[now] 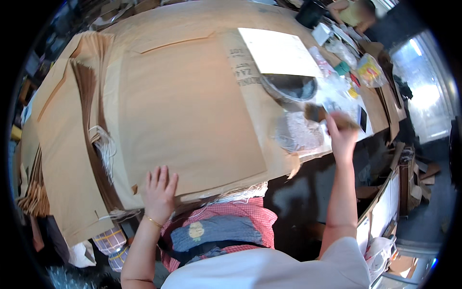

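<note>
My left hand (160, 193) lies with its fingers stretched out flat on the near left corner of a large brown kraft paper sheet (185, 115). On the right, my right hand (342, 139) is closed around the handle of a wide brush (315, 112), somewhat blurred. Its bristle end points left, over the space between a dark basin (291, 87) and a crumpled whitish pad (304, 132). A white board (279, 52) covers the far part of the basin, so most of what it holds is hidden.
Stacked folded kraft paper bags (67, 139) stand at the left, with white string (103, 147) beside them. A black phone (362, 119), plastic bags (371, 71) and small items crowd the table's right end. Another person (353, 13) is at the far right.
</note>
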{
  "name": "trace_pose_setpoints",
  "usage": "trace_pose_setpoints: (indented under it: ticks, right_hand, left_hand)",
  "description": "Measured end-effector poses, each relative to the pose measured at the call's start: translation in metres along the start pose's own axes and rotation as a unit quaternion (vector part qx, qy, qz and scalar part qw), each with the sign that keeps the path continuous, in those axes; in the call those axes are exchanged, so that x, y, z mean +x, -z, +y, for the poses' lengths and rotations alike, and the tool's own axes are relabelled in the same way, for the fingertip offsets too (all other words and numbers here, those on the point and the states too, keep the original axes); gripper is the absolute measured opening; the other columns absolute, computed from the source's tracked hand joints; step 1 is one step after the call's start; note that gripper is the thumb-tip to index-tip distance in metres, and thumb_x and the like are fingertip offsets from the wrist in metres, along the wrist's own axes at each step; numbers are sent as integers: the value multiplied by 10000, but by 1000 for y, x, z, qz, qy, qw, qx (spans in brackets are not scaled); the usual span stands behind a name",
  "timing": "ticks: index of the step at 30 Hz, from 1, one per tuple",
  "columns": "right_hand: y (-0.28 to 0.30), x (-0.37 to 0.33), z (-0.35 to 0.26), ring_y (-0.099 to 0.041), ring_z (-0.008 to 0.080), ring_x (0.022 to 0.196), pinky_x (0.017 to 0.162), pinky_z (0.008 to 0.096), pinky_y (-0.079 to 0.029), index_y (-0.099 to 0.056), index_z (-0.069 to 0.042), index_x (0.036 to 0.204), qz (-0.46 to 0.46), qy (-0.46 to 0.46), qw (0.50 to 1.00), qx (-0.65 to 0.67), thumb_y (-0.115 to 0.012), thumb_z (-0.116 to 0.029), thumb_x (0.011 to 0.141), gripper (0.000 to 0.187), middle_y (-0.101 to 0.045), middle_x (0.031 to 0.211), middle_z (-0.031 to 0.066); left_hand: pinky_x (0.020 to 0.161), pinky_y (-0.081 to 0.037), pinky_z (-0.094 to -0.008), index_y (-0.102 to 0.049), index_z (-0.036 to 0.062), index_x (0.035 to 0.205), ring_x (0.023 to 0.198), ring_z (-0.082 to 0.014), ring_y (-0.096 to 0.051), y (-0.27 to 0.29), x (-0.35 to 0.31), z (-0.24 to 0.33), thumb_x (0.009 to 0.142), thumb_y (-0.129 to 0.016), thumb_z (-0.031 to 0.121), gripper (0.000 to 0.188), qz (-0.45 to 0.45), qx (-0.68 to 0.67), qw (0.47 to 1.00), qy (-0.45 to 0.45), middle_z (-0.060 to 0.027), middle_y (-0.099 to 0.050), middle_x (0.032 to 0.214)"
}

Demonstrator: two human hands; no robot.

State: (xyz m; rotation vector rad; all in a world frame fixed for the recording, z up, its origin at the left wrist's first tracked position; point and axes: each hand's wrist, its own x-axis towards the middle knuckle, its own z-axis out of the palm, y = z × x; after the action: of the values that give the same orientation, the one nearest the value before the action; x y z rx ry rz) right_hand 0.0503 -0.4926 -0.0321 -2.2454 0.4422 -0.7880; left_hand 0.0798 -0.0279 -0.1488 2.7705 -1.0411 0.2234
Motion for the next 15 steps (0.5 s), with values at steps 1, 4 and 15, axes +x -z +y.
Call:
trace_pose_setpoints:
  ticks: [1,4,15]
  right_hand:
    - [-7,23,-7,-590,89,575,512,257,-454,-632,28,811,-10,-45,998,46,-676,-99,817,134,-641,699,40]
    - [-49,80,19,-583,101,504,484,249,-459,-641,38,766,8,-81,994,73,-694,-168,798,215,-627,619,48]
    - [-58,119,14,-577,130,500,489,276,-457,-576,28,695,23,-108,993,-31,-766,-304,736,385,-612,583,79]
  left_hand:
    - [1023,-285,-556,-544,65,1206,1230,-406,-396,0,8,-5,744,-529,71,462,3,6,1000,14,-239,-443,1310]
    - [1029,-280,-542,-528,51,1214,1230,-409,-388,1,30,-22,732,-595,119,491,5,29,999,38,-237,-440,1309]
    - [650,-510,-388,-641,80,933,748,-318,-618,-27,-74,17,784,-611,210,200,-199,-74,972,103,-164,-626,871]
